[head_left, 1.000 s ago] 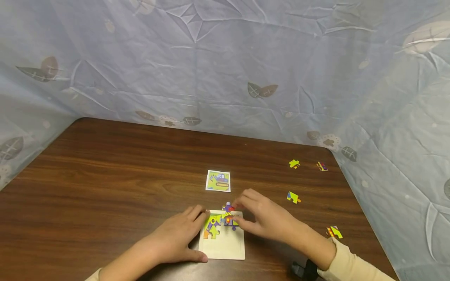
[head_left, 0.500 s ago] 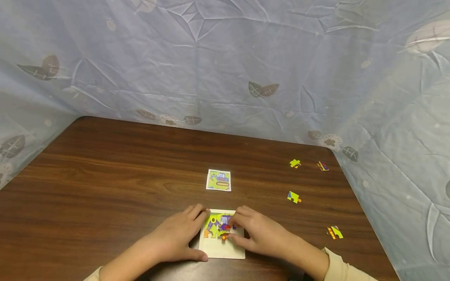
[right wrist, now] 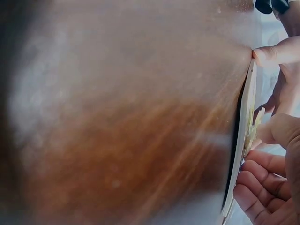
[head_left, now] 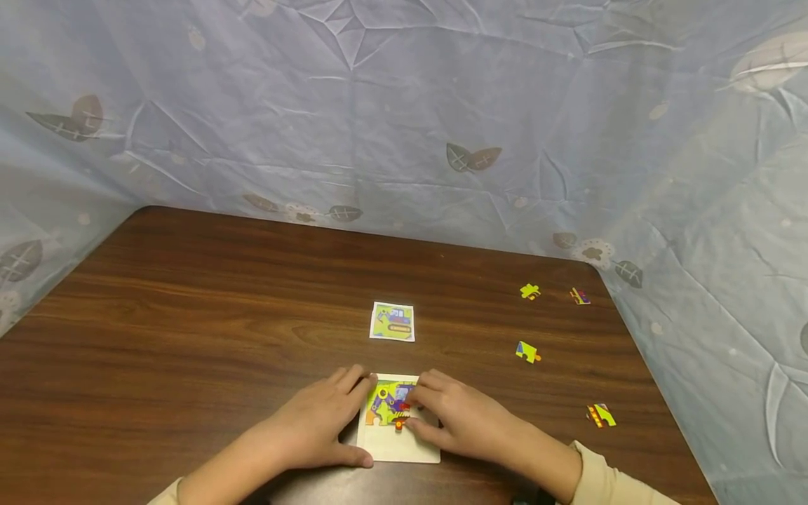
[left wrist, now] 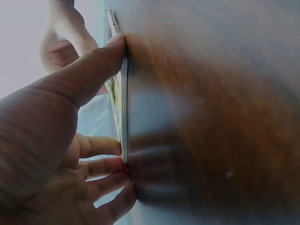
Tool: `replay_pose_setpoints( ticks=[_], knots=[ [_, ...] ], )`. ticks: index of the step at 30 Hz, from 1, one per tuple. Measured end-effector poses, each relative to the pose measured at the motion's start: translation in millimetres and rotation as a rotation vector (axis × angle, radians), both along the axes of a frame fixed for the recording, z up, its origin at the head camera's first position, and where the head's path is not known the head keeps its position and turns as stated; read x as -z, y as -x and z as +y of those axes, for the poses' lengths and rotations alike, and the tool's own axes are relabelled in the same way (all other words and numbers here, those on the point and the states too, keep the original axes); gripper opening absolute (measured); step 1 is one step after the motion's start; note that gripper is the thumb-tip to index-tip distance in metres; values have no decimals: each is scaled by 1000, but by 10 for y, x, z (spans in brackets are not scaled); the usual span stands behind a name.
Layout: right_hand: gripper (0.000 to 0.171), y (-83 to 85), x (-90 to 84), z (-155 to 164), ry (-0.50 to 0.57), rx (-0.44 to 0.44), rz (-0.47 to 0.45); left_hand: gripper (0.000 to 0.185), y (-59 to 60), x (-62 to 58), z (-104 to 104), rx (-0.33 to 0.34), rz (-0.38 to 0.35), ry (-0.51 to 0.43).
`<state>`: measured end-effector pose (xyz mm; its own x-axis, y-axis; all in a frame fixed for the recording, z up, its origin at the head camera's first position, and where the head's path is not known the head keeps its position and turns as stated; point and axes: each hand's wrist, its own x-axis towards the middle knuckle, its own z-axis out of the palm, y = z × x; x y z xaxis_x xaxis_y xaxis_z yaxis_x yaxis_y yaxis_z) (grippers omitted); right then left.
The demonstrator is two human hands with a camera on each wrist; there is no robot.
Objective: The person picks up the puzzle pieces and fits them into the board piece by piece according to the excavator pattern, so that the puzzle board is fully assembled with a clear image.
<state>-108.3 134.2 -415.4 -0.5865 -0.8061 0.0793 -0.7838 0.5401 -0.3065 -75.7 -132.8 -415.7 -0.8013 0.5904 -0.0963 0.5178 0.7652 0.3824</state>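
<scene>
The left hand (head_left: 318,424) is spread along the left side of the puzzle board (head_left: 400,445): the thumb touches the near left corner, the fingertips the far left corner. The right hand (head_left: 470,417) pinches a puzzle piece (head_left: 399,423) between thumb and fingers over the right half of the board; in the right wrist view the piece is tilted relative to the board surface. Fitted pieces (head_left: 378,408) occupy the far left section of the board; the near section shows its bare base. The board lies flat on the wooden table (head_left: 189,315). A picture card (head_left: 392,322) of a digger lies beyond the board. 4 loose pieces (head_left: 527,352) lie apart at the right.
</scene>
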Motion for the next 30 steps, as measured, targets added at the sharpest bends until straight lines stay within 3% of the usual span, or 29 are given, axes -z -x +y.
replay_pose_setpoints(
  ticks=[23, 30],
  knots=[
    [22, 8, -50, -68, -55, -91, 25, 103, 10, 15, 3, 14, 29, -6],
    [24, 23, -114, -110, -106, -97, -31, 103, 8, 13, 5, 12, 24, -9]
  ],
)
